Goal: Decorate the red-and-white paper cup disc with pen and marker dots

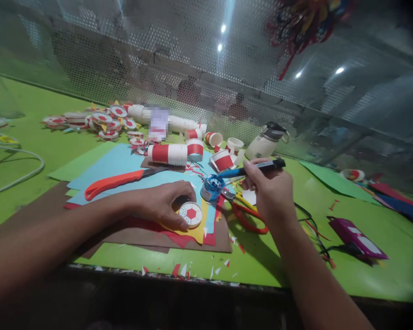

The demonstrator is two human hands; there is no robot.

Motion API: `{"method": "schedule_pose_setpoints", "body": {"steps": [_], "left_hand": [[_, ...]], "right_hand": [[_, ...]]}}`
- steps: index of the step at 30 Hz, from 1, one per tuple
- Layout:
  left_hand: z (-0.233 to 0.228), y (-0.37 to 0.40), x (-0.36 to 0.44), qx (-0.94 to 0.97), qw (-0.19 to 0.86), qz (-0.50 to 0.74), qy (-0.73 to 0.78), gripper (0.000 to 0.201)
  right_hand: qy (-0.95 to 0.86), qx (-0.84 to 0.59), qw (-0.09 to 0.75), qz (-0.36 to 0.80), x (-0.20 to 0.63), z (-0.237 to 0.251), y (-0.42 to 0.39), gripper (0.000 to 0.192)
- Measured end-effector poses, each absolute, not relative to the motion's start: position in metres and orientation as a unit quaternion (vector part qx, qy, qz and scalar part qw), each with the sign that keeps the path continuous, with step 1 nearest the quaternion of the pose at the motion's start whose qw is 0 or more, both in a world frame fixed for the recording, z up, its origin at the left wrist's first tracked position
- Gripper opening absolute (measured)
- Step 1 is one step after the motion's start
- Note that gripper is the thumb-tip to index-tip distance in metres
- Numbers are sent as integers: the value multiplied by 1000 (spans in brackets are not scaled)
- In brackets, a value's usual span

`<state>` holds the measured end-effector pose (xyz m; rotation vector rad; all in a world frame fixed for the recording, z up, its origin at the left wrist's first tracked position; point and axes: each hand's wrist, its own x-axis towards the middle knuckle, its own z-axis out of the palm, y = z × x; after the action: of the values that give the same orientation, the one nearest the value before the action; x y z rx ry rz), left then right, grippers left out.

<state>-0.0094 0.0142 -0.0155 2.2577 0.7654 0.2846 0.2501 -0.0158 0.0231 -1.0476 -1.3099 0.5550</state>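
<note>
My left hand [165, 204] grips a small round paper disc [190, 214] by its edge, thumb in front and fingers behind. The disc is white with a red shape in its middle and blue dots on its left part. In my right hand [270, 183] is a dark-handled paintbrush [261, 168], held in a pinch. Its blue end reaches the mouth of a small paint jar [211, 188] smeared with blue. Whether the tip touches the paint I cannot tell. Orange-handled scissors [249, 215] lie beside the jar, partly behind my right hand.
A red-handled knife [115, 181] lies on stacked coloured paper [103, 165]. Behind are a cup stack [167, 154], several loose cups, a pile of decorated discs [101, 119] and a jug [266, 140]. A purple box [358, 238] with cables is at right; paper scraps litter the front edge.
</note>
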Motion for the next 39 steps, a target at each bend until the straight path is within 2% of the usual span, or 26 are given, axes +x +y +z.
{"method": "schedule_pose_setpoints", "body": {"steps": [3, 8, 16, 24, 39], "left_hand": [[-14, 12, -10, 876, 364, 118, 293, 56], [-9, 9, -13, 853, 395, 127, 318, 68], [-5, 18, -15, 849, 345, 268, 297, 36], [3, 7, -11, 840, 339, 340, 252, 21], [0, 13, -11, 831, 321, 373, 260, 22]], "right_hand": [[-572, -459, 633, 249, 248, 21, -14, 25], [-571, -394, 637, 336, 238, 28, -27, 25], [-589, -398, 604, 361, 233, 24, -37, 25], [-598, -430, 590, 331, 228, 16, -40, 25], [-588, -432, 605, 318, 228, 18, -38, 23]]}}
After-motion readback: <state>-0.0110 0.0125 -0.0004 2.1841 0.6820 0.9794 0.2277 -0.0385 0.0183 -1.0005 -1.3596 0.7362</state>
